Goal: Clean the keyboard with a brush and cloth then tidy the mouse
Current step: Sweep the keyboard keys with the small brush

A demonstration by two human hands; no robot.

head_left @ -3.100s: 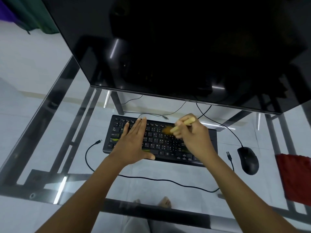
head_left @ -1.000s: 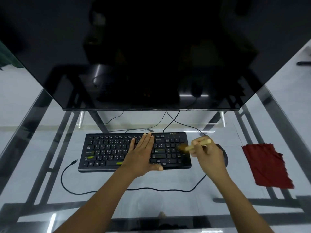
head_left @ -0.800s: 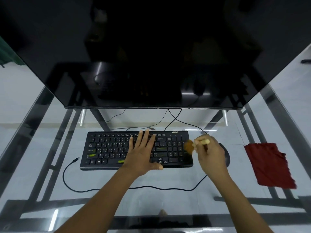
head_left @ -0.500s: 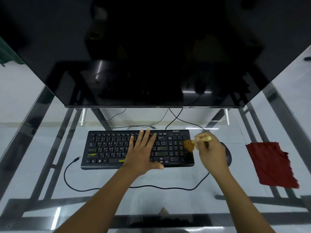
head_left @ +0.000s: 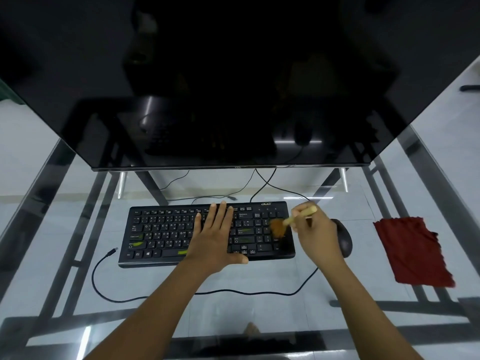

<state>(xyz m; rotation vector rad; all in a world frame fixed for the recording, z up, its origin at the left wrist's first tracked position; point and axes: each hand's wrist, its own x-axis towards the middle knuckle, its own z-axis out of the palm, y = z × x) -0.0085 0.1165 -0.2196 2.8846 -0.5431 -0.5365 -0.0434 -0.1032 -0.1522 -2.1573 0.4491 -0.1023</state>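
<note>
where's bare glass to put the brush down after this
Bare glass lies left of the keyboard to the table edge, and in a strip between the mouse and the red cloth. Crowded: the keyboard's right end, with the right hand, brush and mouse; the cable loops along the front.

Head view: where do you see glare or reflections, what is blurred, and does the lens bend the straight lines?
Head view: the dark monitor mirrors the keyboard, with bright glare streaks; the glass table shows glare at lower left; the brush bristles are motion-blurred, the keyboard legends fairly sharp; the wide lens splays the monitor's sides outward.
</note>
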